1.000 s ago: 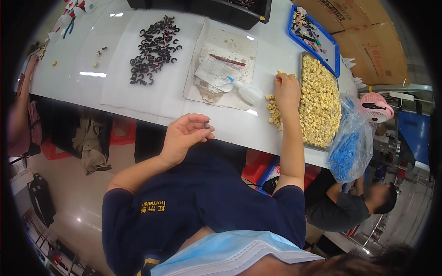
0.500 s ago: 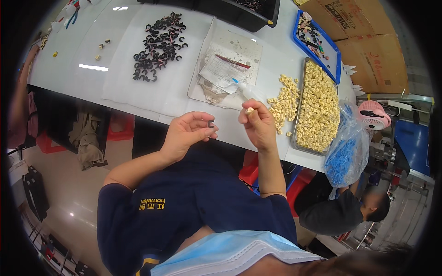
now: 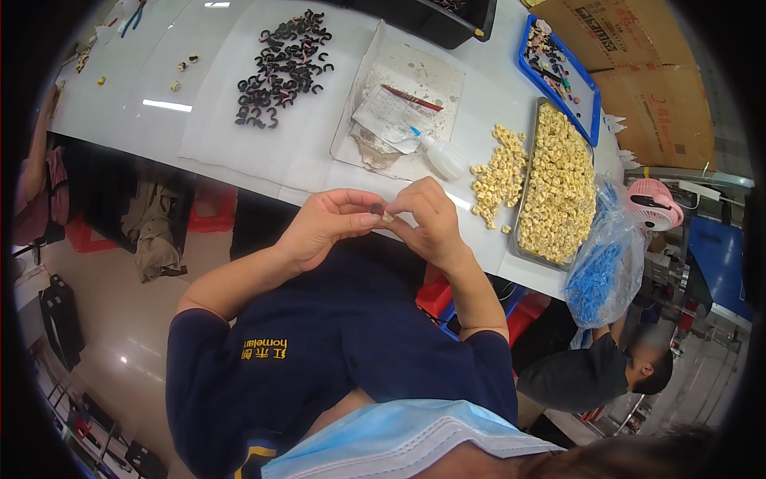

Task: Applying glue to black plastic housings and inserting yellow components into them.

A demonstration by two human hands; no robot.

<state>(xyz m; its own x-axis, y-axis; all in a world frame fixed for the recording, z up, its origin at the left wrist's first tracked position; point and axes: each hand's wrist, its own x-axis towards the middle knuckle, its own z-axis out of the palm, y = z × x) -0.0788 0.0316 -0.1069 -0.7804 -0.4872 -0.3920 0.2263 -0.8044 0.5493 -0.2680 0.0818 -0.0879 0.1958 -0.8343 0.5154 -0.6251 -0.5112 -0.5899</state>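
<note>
My left hand (image 3: 327, 223) pinches a small dark ring-shaped part (image 3: 375, 209) at its fingertips. My right hand (image 3: 431, 219) holds a small cream plastic piece (image 3: 388, 216) against it, the two hands meeting just in front of the white table's edge (image 3: 263, 180). A metal tray (image 3: 592, 172) heaped with cream pieces lies to the right, with a loose pile of cream pieces (image 3: 499, 176) spilled beside it. A heap of black C-shaped parts (image 3: 279, 68) lies further back on the left.
A paper sheet with packets, a red pen and a small white squeeze bottle (image 3: 439, 156) lies in the middle. Beyond are a blue tray (image 3: 594, 100), cardboard boxes (image 3: 638, 64) and a black bin. A blue bag (image 3: 606, 267) hangs at right; another person (image 3: 594, 375) sits below it.
My right hand left the cream pile with a piece and came back toward my body. It now meets my left hand, which stayed near the table edge.
</note>
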